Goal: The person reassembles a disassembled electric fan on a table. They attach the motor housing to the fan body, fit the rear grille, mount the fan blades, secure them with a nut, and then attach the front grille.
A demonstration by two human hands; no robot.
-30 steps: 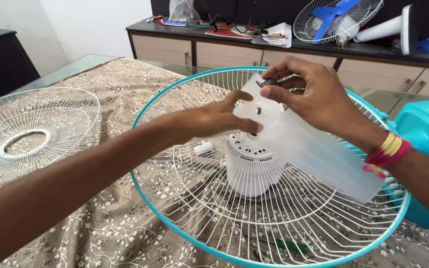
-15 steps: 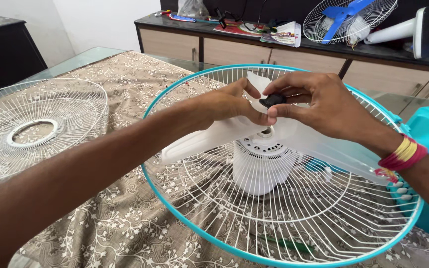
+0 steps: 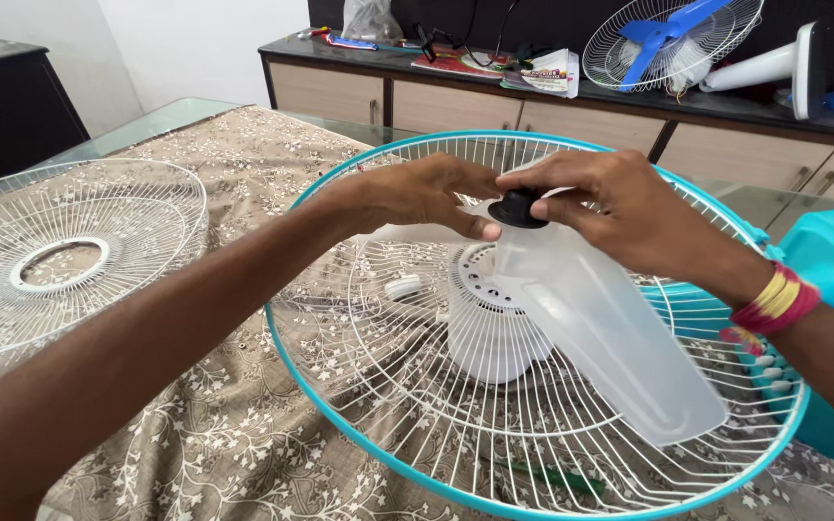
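My right hand [image 3: 620,217] pinches the black cap [image 3: 517,208] w/ thumb & fingers, right over the hub of the clear fan blade [image 3: 600,333]. My left hand [image 3: 427,193] grips the blade hub just beside the cap, at its 9 o'clock — fingers curled on it. Blade sits above the white motor [image 3: 489,328], centre of the teal-rimmed wire guard [image 3: 378,376] on the counter [image 3: 205,444]. Second white guard [image 3: 60,260] lies well apart at 9 o'clock.

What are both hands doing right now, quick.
Left hand: fingers closed on the clear fan blade.
Right hand: pinching the black cap.
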